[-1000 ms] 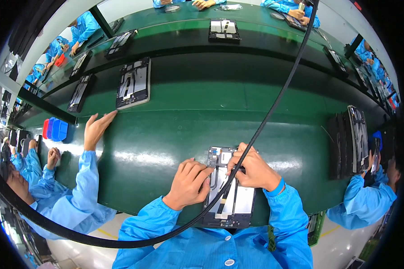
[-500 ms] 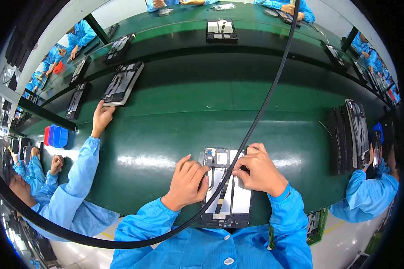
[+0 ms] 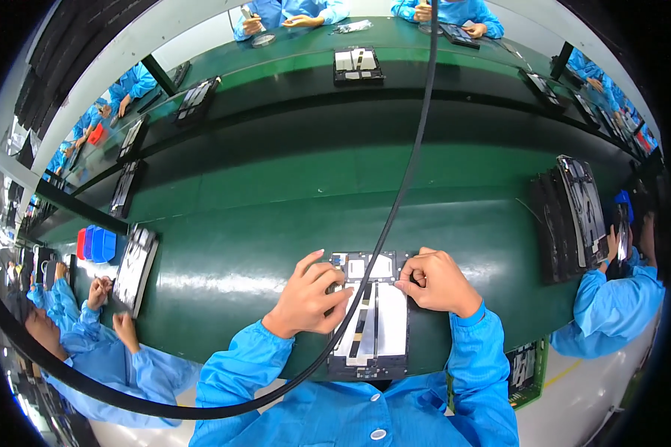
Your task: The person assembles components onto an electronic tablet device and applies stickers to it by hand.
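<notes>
An opened tablet lies on the green table in front of me, its silvery-white inner panels, dark strips and black frame showing. My left hand is over its upper left side, fingers curled in and the thumb low near the panel. Along the upper right edge sits my right hand, thumb and forefinger pinched together. Whatever either pinch holds is hidden or too small to make out. A black cable crosses in front of the view and covers part of the tablet.
At the left, a co-worker holds another opened tablet near blue bins. Several tablets stand stacked at the right, beside another worker. A shelf across the back carries an opened tablet. A green crate is low at the right.
My right hand has moved outward from over the tablet's middle to its right edge. The left co-worker has drawn a tablet from the back of the table toward themselves. The view has shifted slightly.
</notes>
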### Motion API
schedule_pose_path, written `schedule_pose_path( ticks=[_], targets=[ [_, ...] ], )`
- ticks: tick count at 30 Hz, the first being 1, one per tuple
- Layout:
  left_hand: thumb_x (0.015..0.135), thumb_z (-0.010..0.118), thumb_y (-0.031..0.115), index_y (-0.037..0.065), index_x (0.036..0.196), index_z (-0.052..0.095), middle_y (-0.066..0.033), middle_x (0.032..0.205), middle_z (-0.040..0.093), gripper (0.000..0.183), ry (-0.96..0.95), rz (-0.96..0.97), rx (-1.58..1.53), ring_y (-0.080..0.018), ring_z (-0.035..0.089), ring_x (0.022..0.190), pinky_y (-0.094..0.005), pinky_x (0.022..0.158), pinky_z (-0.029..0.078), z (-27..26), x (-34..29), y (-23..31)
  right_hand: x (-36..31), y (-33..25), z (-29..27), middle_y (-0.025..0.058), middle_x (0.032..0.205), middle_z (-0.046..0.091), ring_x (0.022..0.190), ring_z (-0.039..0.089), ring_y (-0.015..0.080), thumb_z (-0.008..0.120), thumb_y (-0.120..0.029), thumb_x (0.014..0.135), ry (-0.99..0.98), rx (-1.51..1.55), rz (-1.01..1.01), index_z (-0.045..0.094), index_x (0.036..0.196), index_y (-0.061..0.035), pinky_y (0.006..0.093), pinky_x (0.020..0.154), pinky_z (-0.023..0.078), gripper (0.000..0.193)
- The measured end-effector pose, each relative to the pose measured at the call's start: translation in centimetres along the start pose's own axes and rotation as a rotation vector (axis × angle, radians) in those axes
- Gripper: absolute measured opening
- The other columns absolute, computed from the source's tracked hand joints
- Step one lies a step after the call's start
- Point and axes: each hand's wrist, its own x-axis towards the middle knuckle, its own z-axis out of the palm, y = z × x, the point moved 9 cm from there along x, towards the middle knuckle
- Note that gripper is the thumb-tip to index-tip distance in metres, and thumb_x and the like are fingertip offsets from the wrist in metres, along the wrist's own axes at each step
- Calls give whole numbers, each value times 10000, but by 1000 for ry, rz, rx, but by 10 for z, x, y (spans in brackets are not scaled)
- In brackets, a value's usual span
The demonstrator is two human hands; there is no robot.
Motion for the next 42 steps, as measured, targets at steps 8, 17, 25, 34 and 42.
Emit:
schedule_pose_path(
  ticks=[8,17,25,34,42],
  targets=[
    [849,773,140,79,1107,842,-85,1078,708,275,-154,-9,-215,-298,686,1052,-543,1124,498,29,9,31,1,22,-2,81,762,706,709,633,244,858,-179,832,-3,190,55,758,806,-31,399,621,478,180],
    [929,717,62,22,1103,811,-122,1196,763,202,-57,-270,-300,-300,704,951,-426,838,542,32,-6,54,-1,26,0,78,804,701,733,644,238,858,-186,834,-30,214,10,734,819,-32,383,623,487,199],
    [965,696,77,38,1119,804,-147,1309,732,192,-54,-382,-364,-315,694,905,-442,820,546,46,4,49,0,27,3,82,799,692,759,644,245,841,-167,833,-54,232,2,712,812,-32,398,640,479,188],
    [866,713,114,87,1284,763,-99,1411,697,422,-131,-143,20,-252,599,873,-421,778,466,60,9,70,0,28,5,84,772,688,777,645,257,811,-141,816,-54,256,-3,683,794,-29,419,657,479,171],
    [875,714,110,73,1308,754,-117,1393,683,437,-151,-154,1,-264,600,882,-423,776,459,60,15,70,0,28,3,101,749,678,709,633,257,811,-133,796,-34,281,-16,684,800,-16,407,624,466,173]
  ],
)
